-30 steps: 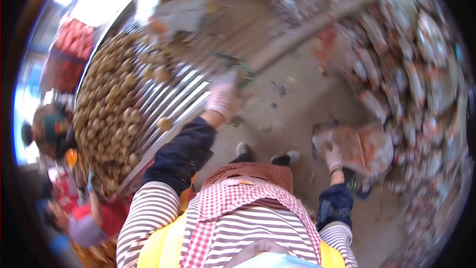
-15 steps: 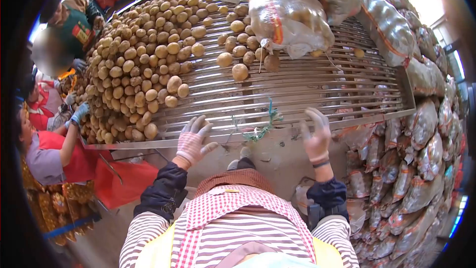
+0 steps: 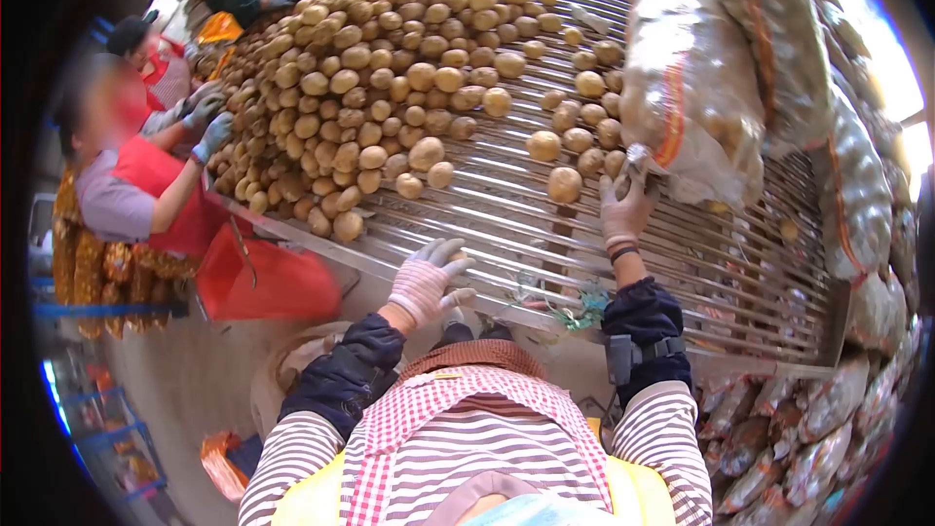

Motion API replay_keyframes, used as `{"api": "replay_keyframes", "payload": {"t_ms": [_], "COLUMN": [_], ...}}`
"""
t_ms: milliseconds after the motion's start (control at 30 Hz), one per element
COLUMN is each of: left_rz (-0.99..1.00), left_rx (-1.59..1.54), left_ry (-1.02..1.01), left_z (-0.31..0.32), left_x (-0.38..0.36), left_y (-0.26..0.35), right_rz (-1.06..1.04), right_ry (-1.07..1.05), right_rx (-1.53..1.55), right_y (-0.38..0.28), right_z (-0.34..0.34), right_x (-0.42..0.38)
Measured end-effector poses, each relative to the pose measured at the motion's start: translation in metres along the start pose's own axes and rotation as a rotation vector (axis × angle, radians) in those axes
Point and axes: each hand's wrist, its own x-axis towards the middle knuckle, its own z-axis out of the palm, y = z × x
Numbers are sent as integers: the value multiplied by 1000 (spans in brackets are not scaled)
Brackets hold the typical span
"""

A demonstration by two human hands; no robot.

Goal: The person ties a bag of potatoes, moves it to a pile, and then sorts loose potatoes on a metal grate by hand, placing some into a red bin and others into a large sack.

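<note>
Gloved and with its fingers spread, my left hand [image 3: 429, 282] hovers at the front edge of the slatted metal table [image 3: 497, 234], holding nothing. My right hand [image 3: 626, 205], gloved too, reaches over the slats to the tied end of a clear sack of potatoes [image 3: 682, 88]; its fingers are closed around that end. A wide heap of loose potatoes [image 3: 360, 88] covers the table's left part. Several more potatoes [image 3: 581, 139] lie between the heap and the sack. Green string [image 3: 587, 309] hangs at the table's front edge, near my right wrist.
More full sacks [image 3: 845, 175] lie on the right, with a stack [image 3: 779, 429] below the table. At the left, a co-worker's gloved hand [image 3: 212, 136] touches the heap, and other people stand behind. A red container [image 3: 263, 278] is beside the table's left front edge.
My right hand has moved forward from beyond the table's front edge and taken hold of the sack's tied end. The view has turned, so the table and heap appear shifted to the right.
</note>
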Motion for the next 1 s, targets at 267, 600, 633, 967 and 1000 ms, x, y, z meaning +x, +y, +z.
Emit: {"api": "replay_keyframes", "payload": {"t_ms": [267,600,633,967,1000], "left_rz": [-145,-374,-365,-18,9], "left_rx": [53,100,94,4,153], "left_ry": [178,506,510,558,494], "left_z": [-8,-40,-43,-155,-163], "left_x": [-25,-53,-55,-22,-14], "left_y": [-31,-164,-180,-304,-306], "right_rz": [-370,-479,-489,-583,-589], "right_ry": [-516,-571,-584,-505,-500], "right_rx": [359,515,533,-94,-148], "right_y": [-103,-241,-257,-389,-394], "right_z": [8,74,86,211,219], "right_x": [-54,-46,-50,-91,-97]}}
